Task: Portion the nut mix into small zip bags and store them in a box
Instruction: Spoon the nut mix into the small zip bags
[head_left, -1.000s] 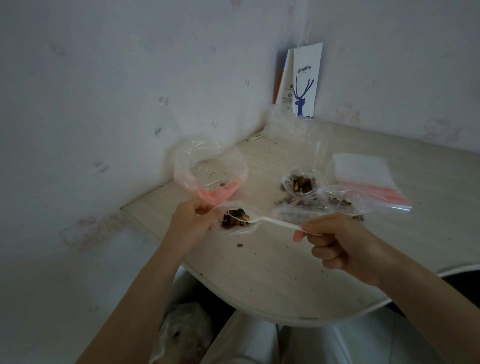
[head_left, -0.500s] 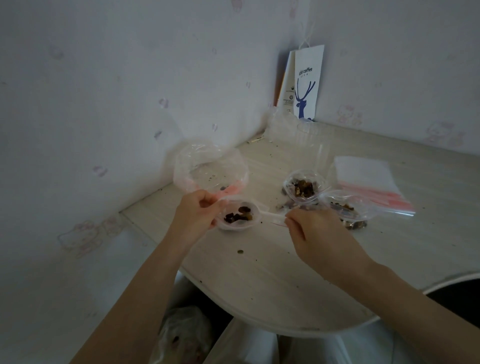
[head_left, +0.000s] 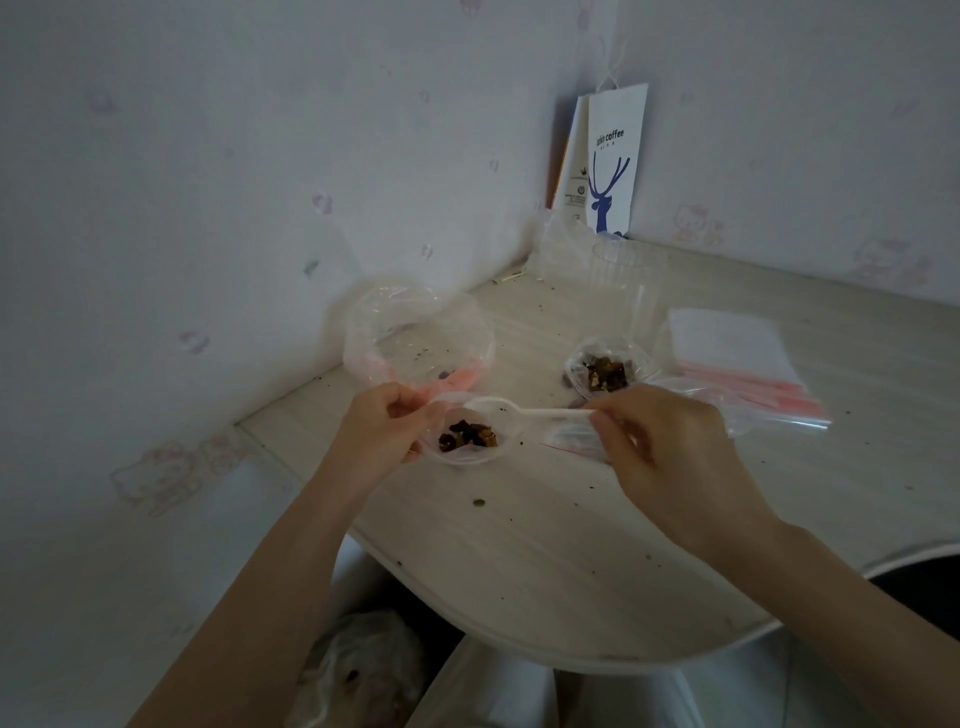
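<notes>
Head view, what is new? my friend asks on the line.

I answer: a second ago my right hand (head_left: 670, 462) held the white spoon (head_left: 511, 410) in a fist, with the round end down in the small zip bag (head_left: 467, 454). Now the spoon lies flat over the bag's mouth and its round end is empty. The right hand has slid up and only pinches the tip of the handle.

What does that mean?

I think that scoop is tipped out. This bag has its share, or close to it. Next I may put the spoon down and press the zip shut.

And your other hand?

My left hand (head_left: 379, 431) pinches the bag's rim and holds the mouth wide. It has hardly moved.

How does the bag look?

It is clear and soft. It seems to rest on the table (head_left: 571, 545), between my two hands. A small dark and brown heap of nuts (head_left: 467, 435) sits at the bottom, so it is not full. The plastic is floppy, so it could tip and spill if I let go too fast. Another filled bag (head_left: 605, 371) is behind it to the right.
</notes>
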